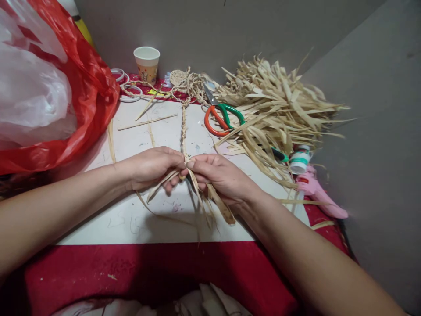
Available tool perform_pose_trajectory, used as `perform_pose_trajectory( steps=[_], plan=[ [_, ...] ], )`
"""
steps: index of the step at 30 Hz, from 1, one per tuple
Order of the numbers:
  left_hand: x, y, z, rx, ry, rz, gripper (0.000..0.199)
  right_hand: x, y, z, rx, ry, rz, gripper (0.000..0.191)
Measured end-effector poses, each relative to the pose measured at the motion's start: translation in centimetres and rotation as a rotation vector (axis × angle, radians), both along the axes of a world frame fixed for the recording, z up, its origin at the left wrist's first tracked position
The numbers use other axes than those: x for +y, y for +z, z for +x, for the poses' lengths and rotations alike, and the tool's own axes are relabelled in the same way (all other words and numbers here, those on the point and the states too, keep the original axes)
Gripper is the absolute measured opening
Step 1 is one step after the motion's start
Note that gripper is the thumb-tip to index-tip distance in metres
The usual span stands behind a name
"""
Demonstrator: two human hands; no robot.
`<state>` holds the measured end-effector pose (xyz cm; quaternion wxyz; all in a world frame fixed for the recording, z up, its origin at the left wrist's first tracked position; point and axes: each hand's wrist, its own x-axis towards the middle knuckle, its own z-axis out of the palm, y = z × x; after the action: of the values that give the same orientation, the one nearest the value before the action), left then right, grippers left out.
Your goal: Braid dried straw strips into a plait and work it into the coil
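A thin braid of dried straw-coloured leaf strips point(183, 127) runs from the back of the white board down to my fingers. My left hand point(156, 167) pinches the braid's lower end, and a loose strip slants out below it. Thumb and fingers of my right hand point(219, 175) close on the same spot from the other side, nearly touching the left. Several loose strips point(223, 206) hang beneath my right hand. Where the strips cross, the fingertips partly hide them.
Scissors point(223, 120) with red and green handles lie near a big heap of dried strips point(276, 101). A pink glue gun point(320, 193) and white bottle point(300, 160) are at right. Left are a red plastic bag point(95, 101) and paper cup point(147, 66). A white board point(115, 219) covers red cloth.
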<state>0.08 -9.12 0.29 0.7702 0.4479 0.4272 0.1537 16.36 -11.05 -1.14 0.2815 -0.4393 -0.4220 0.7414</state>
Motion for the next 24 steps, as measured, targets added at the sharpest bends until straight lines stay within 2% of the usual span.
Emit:
perform_pose_trajectory(
  steps=[6,12,18,24],
  plan=[
    [0.09,0.57,-0.37,0.137,-0.063,0.256,0.015,-0.20,-0.01,0.19,-0.044,0.045,0.030,0.028],
    [0.62,0.83,-0.80,0.239,-0.098,0.370,0.017,-0.12,0.07,0.38,-0.144,0.108,0.148,0.027],
    [0.72,0.81,-0.80,0.252,-0.131,0.267,0.022,-0.37,0.34,0.43,-0.408,0.145,0.405,0.020],
    [0.55,0.65,-0.83,0.205,-0.094,0.204,0.021,-0.59,0.48,0.32,-0.536,0.163,0.608,0.025]
  ],
)
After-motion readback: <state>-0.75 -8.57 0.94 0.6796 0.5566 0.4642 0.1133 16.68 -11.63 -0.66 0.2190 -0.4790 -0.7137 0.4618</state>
